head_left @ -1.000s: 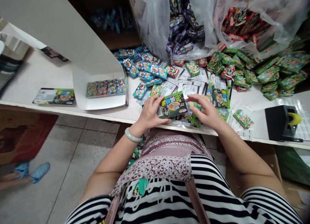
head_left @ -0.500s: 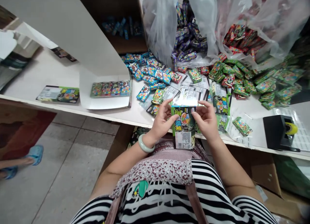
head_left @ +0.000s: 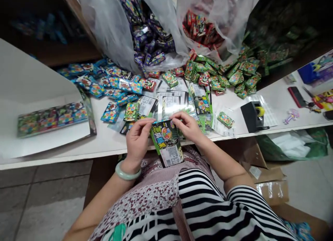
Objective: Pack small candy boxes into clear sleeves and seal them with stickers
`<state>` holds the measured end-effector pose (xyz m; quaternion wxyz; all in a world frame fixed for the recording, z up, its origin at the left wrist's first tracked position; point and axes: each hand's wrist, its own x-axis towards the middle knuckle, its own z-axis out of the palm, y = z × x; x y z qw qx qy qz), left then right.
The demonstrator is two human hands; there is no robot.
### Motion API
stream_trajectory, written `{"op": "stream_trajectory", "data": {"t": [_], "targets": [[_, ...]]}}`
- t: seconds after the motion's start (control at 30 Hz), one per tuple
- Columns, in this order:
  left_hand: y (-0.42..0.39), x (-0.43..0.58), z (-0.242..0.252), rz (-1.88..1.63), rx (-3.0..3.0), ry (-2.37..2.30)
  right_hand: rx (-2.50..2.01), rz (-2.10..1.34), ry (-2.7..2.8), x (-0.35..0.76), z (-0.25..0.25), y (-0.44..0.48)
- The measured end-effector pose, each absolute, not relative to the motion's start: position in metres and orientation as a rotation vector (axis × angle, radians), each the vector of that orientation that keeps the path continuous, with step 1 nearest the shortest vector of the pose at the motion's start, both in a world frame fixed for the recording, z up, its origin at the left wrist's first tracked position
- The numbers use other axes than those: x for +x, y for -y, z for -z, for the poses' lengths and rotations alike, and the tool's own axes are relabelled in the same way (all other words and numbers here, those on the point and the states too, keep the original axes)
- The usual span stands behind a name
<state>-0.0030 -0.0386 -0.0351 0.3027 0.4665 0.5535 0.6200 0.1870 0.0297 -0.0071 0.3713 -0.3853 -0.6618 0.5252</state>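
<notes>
My left hand (head_left: 138, 140) pinches the upper left corner of a printed candy package (head_left: 169, 138), thumb and forefinger closed. At the upper right corner my right hand (head_left: 188, 128) grips the same package between thumb and fingers. The package is black and green with colourful print, has a grey-white label low down, and hangs over my lap at the table's front edge. Just beyond it lie more flat printed packages (head_left: 170, 100) in clear wrap. Near my left hand are a small green candy box (head_left: 131, 111) and a blue one (head_left: 110, 112).
Blue boxes (head_left: 111, 82) heap at left, green boxes (head_left: 235, 74) at right. Behind stand plastic bags of purple boxes (head_left: 153, 43) and red boxes (head_left: 200, 27). A black tape dispenser (head_left: 251, 117) stands right. At left, a white curved board (head_left: 52, 140) bears a row of boxes.
The view has swung right, so the table's things sit further left. Both hands have shifted from the package's sides to its top corners, and the package now tilts slightly.
</notes>
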Motion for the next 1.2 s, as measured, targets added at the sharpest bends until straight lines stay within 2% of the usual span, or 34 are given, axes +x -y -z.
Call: {"op": "stream_trajectory", "data": {"t": [0.2, 0.4, 0.73, 1.2], "targets": [[0.028, -0.005, 0.017, -1.588, 1.147, -1.379, -0.94, -1.73, 1.598, 0.198, -0.006, -0.053], [0.025, -0.007, 0.006, -1.499, 1.329, -1.379, -0.934, -1.483, 1.799, 0.196, -0.018, -0.05], [0.015, -0.002, -0.012, -1.421, 1.135, -1.354, -1.008, -1.715, 1.71, 0.188, -0.033, -0.063], [0.031, -0.025, -0.018, -1.228, 1.428, -1.099, -0.82, -1.475, 1.912, 0.208, -0.029, -0.04]]}}
